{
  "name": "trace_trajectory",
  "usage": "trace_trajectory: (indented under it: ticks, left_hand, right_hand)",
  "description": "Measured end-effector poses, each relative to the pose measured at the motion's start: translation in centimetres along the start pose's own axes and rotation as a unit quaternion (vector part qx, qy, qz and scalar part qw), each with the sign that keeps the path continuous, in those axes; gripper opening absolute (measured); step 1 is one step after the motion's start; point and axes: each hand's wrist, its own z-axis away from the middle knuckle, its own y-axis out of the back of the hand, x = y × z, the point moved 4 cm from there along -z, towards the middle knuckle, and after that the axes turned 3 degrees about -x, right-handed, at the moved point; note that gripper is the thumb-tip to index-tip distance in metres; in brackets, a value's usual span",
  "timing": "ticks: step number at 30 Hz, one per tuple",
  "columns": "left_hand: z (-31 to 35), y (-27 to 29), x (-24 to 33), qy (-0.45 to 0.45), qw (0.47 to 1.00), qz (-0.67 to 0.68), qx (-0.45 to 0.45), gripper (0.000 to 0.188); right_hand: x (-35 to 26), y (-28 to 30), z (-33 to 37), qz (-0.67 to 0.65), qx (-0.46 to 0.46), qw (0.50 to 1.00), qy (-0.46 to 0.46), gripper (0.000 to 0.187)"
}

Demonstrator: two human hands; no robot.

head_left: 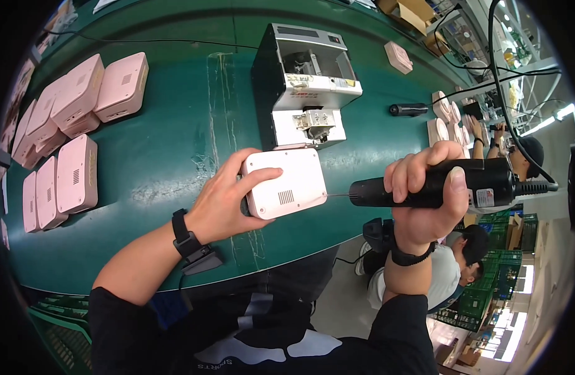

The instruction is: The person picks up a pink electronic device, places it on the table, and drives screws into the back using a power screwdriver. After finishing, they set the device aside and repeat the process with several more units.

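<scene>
Here's the big green table point(156, 140), running out beneath and beyond the fingers on both sides. Straight ahead of the left fingertips sits the black-and-silver machine point(309, 84), its lower front just past the box they hold. Off to the left of those fingers, well apart, pale pink boxes stand and lean in two groups, the farther one point(78, 97) heaped up, the nearer one point(75, 172) in a short row.

Now the right hand point(425, 215) — its fingers are curled firmly round a black power screwdriver point(487, 172), thumb along the near side, the tool pointing left. The left hand point(222, 197) is spread in a wide grip on the left end of one pink box point(290, 184): forefinger flat on top, thumb at the near edge. That box lies between the two sets of fingers, holed face up. Beyond the right fingers rests a black cylinder point(409, 110).

And the smallest piece — a thin bit point(338, 195) meets the box's near right corner; whether it's in the hole, I can't tell.
</scene>
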Motion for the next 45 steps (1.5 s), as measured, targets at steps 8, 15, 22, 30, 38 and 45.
trace_trajectory:
  ticks: [8, 15, 22, 30, 38, 45]
  left_hand:
    - [0.1, -0.4, 0.0, 0.0, 1.0, 0.01, -0.001, 0.081]
    - [-0.3, -0.2, -0.1, -0.001, 1.0, -0.002, 0.003, 0.082]
    - [0.0, 0.0, 0.2, -0.003, 1.0, -0.004, 0.009, 0.08]
    - [0.6, 0.1, 0.4, -0.005, 1.0, -0.007, 0.002, 0.078]
    - [0.5, 0.1, -0.3, -0.008, 1.0, 0.004, 0.015, 0.077]
    - [0.3, 0.0, -0.4, -0.003, 1.0, -0.003, 0.008, 0.08]
  right_hand:
    - [2.0, 0.4, 1.1, -0.014, 0.005, 1.0, -0.02, 0.034]
    - [2.0, -0.1, 1.0, 0.001, -0.002, 1.0, -0.002, 0.035]
    - [1.6, -0.1, -0.4, -0.014, 0.005, 1.0, -0.008, 0.033]
    - [1.4, -2.1, -6.5, 0.014, 0.043, 0.996, 0.074, 0.027]
    - [1.4, -2.0, -4.2, -0.025, 0.0, 1.0, 0.014, 0.028]
    - [-0.6, -4.0, 0.1, -0.006, -0.038, 0.999, 0.013, 0.039]
